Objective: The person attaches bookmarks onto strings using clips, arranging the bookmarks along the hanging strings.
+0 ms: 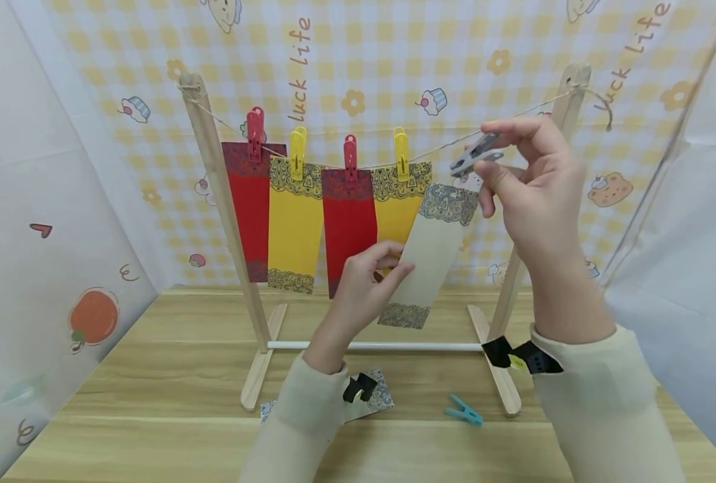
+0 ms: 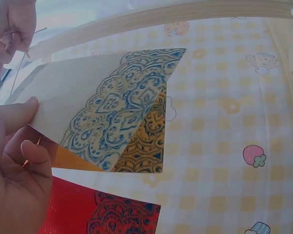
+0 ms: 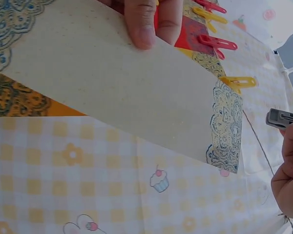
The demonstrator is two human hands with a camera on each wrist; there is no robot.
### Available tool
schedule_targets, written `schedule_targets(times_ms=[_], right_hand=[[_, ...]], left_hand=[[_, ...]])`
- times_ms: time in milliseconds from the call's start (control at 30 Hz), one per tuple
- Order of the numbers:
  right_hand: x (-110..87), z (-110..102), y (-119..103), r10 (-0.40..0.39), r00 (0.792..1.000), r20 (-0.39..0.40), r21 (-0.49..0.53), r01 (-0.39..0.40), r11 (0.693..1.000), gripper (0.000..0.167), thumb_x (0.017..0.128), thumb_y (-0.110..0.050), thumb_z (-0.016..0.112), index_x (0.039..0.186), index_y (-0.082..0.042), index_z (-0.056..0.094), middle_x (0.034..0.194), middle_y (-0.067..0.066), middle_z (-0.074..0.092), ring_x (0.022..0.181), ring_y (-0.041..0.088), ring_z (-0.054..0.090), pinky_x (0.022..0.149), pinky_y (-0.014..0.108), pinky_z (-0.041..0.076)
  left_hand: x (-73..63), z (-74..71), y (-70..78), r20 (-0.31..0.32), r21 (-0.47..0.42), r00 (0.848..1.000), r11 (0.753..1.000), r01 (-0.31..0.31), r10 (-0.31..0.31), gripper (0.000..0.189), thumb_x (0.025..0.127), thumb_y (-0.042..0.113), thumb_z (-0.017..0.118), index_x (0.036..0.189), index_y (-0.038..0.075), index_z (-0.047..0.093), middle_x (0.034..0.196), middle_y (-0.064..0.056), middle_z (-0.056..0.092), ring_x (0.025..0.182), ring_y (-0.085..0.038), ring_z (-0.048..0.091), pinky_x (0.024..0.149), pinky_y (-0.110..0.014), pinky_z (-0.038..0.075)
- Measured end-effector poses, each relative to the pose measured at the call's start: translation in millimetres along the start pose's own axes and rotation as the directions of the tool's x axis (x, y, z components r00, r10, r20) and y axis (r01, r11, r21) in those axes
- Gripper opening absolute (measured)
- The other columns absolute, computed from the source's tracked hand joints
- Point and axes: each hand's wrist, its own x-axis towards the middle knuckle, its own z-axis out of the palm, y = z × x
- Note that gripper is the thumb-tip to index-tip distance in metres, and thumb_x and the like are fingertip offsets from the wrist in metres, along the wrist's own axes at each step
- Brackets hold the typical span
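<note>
My left hand [image 1: 370, 282] pinches the left edge of a cream paper card [image 1: 436, 248] with patterned lace-like bands at both ends. The card tilts in front of a yellow card [image 1: 394, 211] hanging on the string. In my right hand [image 1: 539, 181], thumb and fingers pinch a grey clothespin [image 1: 475, 155], held near the string [image 1: 533, 107] above the card's upper end. The right wrist view shows the clothespin [image 3: 282, 118] apart from the cream card [image 3: 136, 83]. In the left wrist view, my left thumb [image 2: 24, 114] lies on the card's face.
A wooden frame [image 1: 213, 161] carries the string, with red cards [image 1: 348, 221] and yellow cards clipped by red and yellow clothespins [image 1: 298, 153]. A white rod [image 1: 370, 346] joins its feet. On the table lie a blue clothespin [image 1: 464, 410] and a patterned card [image 1: 382, 392], partly behind my left sleeve.
</note>
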Motion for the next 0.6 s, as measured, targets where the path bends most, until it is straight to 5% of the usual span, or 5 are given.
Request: schedule_targets(times_ms=[333,600], right_hand=[[33.2,2.0,-8.3,0.120,0.993,0.024,0.018,-0.120,0.993,0.027,0.083,0.020,0.063,0.102,0.002,0.070,0.087,0.010,0.051,0.035,0.014,0.040,0.036,0.020,0.032],[49.8,-0.2,-9.4,0.199,0.977,0.071,-0.062,-0.194,0.979,0.024,0.086,0.017,0.063,0.100,0.000,0.071,0.081,0.009,0.056,0.033,0.013,0.035,0.034,0.020,0.030]], left_hand=[[7.2,10.6,4.3,-0.068,-0.070,0.998,0.998,-0.004,0.000,0.019,0.092,0.009,0.070,0.109,0.000,0.068,0.098,-0.014,0.077,0.080,-0.021,0.069,0.062,-0.024,0.055],[10.5,15.4,5.9,-0.073,-0.073,0.997,0.997,0.026,-0.031,0.023,0.091,0.010,0.071,0.111,0.000,0.068,0.099,-0.014,0.076,0.084,-0.021,0.071,0.064,-0.023,0.054]])
